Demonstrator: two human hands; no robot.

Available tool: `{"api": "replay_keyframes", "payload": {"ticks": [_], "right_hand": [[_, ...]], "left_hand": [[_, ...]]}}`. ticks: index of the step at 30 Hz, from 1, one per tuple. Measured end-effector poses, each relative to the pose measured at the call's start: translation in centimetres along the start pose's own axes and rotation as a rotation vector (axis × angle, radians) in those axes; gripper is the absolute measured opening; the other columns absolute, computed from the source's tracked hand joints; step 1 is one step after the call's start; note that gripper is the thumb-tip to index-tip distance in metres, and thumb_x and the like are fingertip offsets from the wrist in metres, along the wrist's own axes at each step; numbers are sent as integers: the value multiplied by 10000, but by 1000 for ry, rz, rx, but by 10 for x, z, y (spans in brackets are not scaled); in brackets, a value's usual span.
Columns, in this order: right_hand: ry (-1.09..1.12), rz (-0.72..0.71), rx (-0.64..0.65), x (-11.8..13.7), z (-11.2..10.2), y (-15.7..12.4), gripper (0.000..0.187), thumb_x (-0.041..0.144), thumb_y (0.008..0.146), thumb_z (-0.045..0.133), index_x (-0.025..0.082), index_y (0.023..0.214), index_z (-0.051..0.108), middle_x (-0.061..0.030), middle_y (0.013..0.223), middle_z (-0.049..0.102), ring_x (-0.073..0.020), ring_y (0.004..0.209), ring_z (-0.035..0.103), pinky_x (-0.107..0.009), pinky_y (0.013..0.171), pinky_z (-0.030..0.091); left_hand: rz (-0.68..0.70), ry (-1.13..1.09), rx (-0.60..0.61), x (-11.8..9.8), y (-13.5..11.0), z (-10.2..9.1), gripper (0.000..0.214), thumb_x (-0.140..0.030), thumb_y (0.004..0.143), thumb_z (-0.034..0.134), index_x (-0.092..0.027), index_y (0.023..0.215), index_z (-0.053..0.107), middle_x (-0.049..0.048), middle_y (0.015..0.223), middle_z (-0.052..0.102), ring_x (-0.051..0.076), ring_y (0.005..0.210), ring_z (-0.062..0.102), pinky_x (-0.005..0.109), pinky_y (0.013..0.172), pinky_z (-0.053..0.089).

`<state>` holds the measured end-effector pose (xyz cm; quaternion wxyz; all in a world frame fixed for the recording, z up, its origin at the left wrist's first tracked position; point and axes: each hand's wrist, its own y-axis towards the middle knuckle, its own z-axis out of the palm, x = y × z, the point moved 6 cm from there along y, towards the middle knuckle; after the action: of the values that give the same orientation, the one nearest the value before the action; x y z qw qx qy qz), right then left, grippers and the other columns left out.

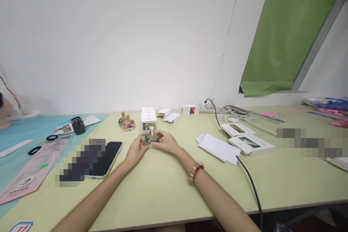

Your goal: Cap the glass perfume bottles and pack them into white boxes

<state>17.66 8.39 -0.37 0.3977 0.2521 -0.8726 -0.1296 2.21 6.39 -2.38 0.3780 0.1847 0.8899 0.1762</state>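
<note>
A round glass perfume bottle [152,139] with greenish contents and a pale cap stands on the yellow-green table. My left hand [137,149] has its fingers on the bottle's left side. From the right, my right hand [168,142] grips the same bottle. Just behind it is a row of white boxes [148,116], the front one with a flower picture. Two more perfume bottles [128,123] with gold caps, one pinkish, stand to the left of the boxes.
A phone [110,157] lies left of my hands. To the right are a flattened white carton [218,148], picture boxes [251,145] and a black cable [251,181]. Farther back lie opened white boxes [172,117] and a red-pictured box [190,110]. A dark jar [78,125] stands left.
</note>
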Motion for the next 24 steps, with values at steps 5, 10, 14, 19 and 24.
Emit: {"api": "replay_keyframes", "payload": {"ticks": [5, 10, 14, 19, 24], "right_hand": [[78, 46, 21, -31, -13, 6, 426, 440, 574, 682, 172, 900, 621, -22, 844, 628, -120, 734, 546, -239, 689, 406], [63, 150, -210, -66, -35, 7, 455, 378, 572, 681, 156, 964, 617, -55, 921, 591, -121, 729, 516, -258, 693, 417], [47, 226, -305, -83, -38, 4, 469, 361, 627, 630, 140, 1037, 573, -79, 1001, 546, -82, 616, 487, -272, 663, 439], [57, 281, -384, -92, -40, 3, 433, 273, 671, 568, 132, 1079, 544, -101, 1058, 510, -87, 639, 514, -305, 727, 460], [131, 269, -348, -90, -34, 6, 526, 174, 708, 462, 147, 1232, 424, -121, 1179, 465, -119, 761, 571, -242, 621, 493]], "left_hand": [[29, 51, 13, -4, -3, 0, 417, -278, 774, 459, -215, 1176, 367, -4, 806, 535, 129, 661, 482, 263, 656, 404], [76, 139, 30, -14, -7, -1, 325, -309, 811, 411, -222, 1124, 411, 9, 830, 542, 147, 730, 505, 266, 661, 402], [104, 180, 64, -22, -10, -1, 284, -342, 836, 374, -226, 1088, 432, 10, 832, 551, 150, 733, 518, 271, 654, 402], [129, 221, 78, -29, -12, -1, 259, -337, 838, 369, -228, 1058, 450, 8, 824, 554, 152, 724, 532, 279, 651, 409], [157, 252, 95, -33, -13, 0, 247, -323, 830, 378, -225, 1037, 470, 14, 822, 560, 168, 776, 539, 301, 688, 417]]}}
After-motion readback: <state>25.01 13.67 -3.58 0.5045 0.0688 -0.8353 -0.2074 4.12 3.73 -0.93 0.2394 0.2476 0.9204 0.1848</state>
